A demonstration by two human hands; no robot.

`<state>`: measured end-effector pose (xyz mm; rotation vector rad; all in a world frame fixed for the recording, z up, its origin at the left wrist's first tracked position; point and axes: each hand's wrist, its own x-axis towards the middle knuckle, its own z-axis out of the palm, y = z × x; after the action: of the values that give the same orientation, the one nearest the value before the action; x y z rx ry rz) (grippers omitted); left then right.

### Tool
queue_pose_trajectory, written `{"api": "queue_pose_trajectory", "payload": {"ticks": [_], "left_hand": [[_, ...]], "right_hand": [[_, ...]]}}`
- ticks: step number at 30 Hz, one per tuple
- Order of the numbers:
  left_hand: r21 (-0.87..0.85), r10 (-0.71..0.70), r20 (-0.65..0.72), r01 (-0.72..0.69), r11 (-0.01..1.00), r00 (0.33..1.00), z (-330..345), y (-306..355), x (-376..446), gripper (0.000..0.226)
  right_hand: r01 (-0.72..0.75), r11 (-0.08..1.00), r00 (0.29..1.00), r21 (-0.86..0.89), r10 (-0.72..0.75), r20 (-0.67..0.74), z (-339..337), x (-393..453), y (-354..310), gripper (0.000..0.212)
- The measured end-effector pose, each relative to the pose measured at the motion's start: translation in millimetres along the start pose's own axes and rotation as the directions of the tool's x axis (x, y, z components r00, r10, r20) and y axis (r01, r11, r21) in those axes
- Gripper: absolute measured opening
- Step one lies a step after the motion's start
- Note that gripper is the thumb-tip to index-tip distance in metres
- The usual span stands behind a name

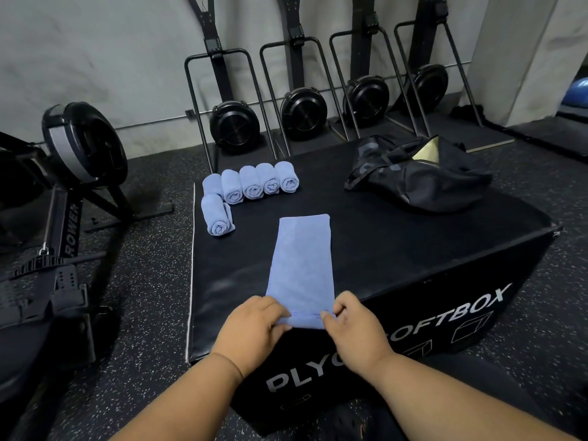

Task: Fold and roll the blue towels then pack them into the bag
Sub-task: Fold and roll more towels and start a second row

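Observation:
A blue towel (302,259), folded into a long narrow strip, lies flat on top of the black plyo box (397,249), running away from me. My left hand (254,326) and my right hand (353,326) pinch its near end at the box's front edge, where the hem is turned up. Several rolled blue towels (257,183) stand in a row at the box's back left, with one more roll (218,218) in front of them. The black bag (420,179) lies slumped and open at the back right.
A rowing machine (63,192) stands on the speckled rubber floor to the left. Several black ski-type machines (235,122) line the grey wall behind the box. A blue ball (577,93) shows at the far right.

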<state>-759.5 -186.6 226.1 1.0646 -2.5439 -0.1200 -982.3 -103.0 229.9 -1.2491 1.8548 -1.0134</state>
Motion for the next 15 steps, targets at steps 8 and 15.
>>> {"api": "queue_pose_trajectory", "payload": {"ticks": [8, 15], "left_hand": [[-0.099, -0.128, 0.256, 0.158, 0.982, 0.958, -22, -5, 30, 0.014], [-0.358, -0.381, 0.293, 0.47, 0.807, 0.877, -16, -8, 40, 0.009]], "right_hand": [[0.454, 0.661, 0.821, -0.597, -0.57, -0.007, 7, 5, 7, 0.026], [0.315, 0.799, 0.937, -0.511, -0.348, 0.034, 1, 20, -1, 0.023]]}}
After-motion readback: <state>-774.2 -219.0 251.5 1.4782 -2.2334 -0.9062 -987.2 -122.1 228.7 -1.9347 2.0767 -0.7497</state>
